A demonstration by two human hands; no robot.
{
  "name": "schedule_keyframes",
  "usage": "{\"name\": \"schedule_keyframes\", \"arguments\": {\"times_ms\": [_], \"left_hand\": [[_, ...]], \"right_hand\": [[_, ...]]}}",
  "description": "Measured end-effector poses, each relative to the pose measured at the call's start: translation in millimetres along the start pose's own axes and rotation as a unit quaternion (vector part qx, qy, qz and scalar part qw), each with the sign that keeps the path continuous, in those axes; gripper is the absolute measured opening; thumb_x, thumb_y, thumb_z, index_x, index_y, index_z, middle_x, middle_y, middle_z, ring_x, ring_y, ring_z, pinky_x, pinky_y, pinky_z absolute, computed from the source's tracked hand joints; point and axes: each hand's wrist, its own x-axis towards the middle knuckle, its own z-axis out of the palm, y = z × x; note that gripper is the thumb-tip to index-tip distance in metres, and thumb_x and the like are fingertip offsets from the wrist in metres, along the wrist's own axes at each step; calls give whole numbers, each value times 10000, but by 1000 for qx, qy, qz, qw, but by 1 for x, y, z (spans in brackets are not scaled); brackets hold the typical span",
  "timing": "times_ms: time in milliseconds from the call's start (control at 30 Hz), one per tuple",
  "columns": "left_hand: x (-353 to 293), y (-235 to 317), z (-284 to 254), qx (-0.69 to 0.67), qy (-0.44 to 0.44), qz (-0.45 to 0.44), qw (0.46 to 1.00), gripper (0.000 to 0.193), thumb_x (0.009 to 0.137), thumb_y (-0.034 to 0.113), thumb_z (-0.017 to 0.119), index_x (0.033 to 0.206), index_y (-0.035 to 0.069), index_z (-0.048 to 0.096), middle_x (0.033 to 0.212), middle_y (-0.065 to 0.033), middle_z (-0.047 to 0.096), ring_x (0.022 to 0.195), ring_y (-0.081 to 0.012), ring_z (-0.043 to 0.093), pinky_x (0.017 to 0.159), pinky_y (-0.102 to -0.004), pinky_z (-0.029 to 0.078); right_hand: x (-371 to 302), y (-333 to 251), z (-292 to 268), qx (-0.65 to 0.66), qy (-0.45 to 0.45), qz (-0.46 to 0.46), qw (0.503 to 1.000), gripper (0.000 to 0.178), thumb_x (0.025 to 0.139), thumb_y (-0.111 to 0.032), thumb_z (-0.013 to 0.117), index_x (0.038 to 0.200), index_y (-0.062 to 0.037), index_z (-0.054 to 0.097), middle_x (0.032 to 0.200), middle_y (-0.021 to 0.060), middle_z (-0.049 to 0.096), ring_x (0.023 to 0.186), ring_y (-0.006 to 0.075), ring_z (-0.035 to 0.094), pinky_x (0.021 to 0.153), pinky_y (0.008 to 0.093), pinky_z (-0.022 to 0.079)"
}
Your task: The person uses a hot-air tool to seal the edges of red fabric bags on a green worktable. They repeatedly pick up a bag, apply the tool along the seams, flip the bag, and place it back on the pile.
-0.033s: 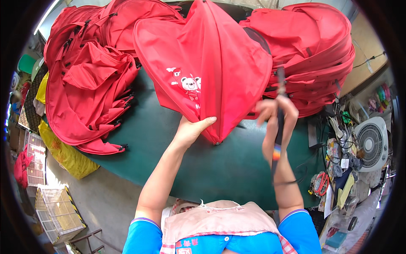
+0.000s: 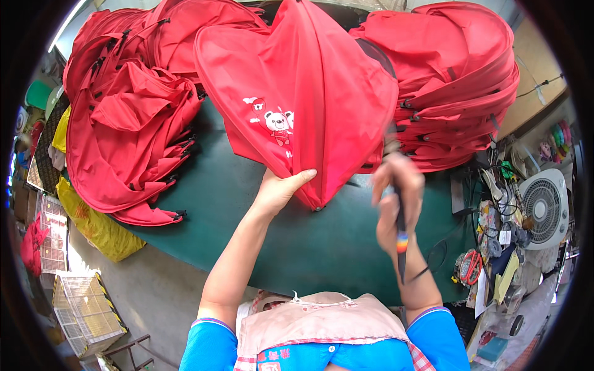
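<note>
A red fabric canopy (image 2: 346,105) with a printed white bear stands up in ridged folds, its pointed lower corner toward me. My left hand (image 2: 279,193) grips it just left of that corner, thumb on top and the other fingers hidden beneath. To the right of the canopy, my right hand (image 2: 399,191) is closed round a black corded pen-shaped tool (image 2: 402,241), much like a soldering iron, with a rainbow-coloured band. Its far end points toward the canopy's right edge; blur hides whether it touches. The cord trails past my right forearm.
Red canopies lie heaped (image 2: 136,117) on the left and stacked (image 2: 451,80) on the right of the green table (image 2: 334,253). A white fan (image 2: 543,210), cables and red-handled scissors (image 2: 471,267) are at right. A yellow bag (image 2: 99,222) and wire crate (image 2: 86,312) stand at left.
My right hand has moved slightly down and to the left with the tool, closer to the canopy's right edge. The left hand and the canopy have stayed almost still.
</note>
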Motion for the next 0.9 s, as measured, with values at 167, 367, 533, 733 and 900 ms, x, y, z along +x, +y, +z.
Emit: {"name": "schedule_keyframes", "arguments": {"times_ms": [167,367,533,733,900], "left_hand": [[3,-4,5,15,-3,33,999,651,827,115,845,1374,-26,521,1279,-128,654,1166,-227,641,1020,-381,517],[1,-9,9,13,11,59,998,612,830,111,841,1346,-21,540,1254,-129,663,1135,-215,655,985,-366,533],[-2,-12,13,1,13,54,998,590,838,113,834,1338,-12,547,1253,-128,665,1137,-215,654,985,-372,533],[-8,-8,6,-13,-11,34,999,695,845,152,834,1411,-25,472,1342,-135,615,1233,-223,600,1044,-375,494],[-23,-20,27,-65,79,48,994,591,919,231,792,1383,-26,532,1311,-115,638,1211,-185,597,1028,-343,483]], "right_hand": [[-38,-45,18,-31,-83,58,994,343,855,46,690,1190,-23,714,653,62,547,489,155,544,493,284,470],[-35,-30,26,-79,-75,43,993,269,880,46,646,1135,-1,716,665,84,567,521,179,564,522,291,484],[-19,-19,32,-87,-91,30,992,211,931,-9,613,1117,6,712,692,112,582,549,179,580,546,303,491],[42,-50,-38,230,-252,368,865,260,1063,-227,545,983,0,645,627,59,640,533,99,622,533,239,493],[68,23,56,-68,47,-120,989,348,886,33,722,1150,-42,509,1334,243,622,1221,344,638,1001,384,511]]}}
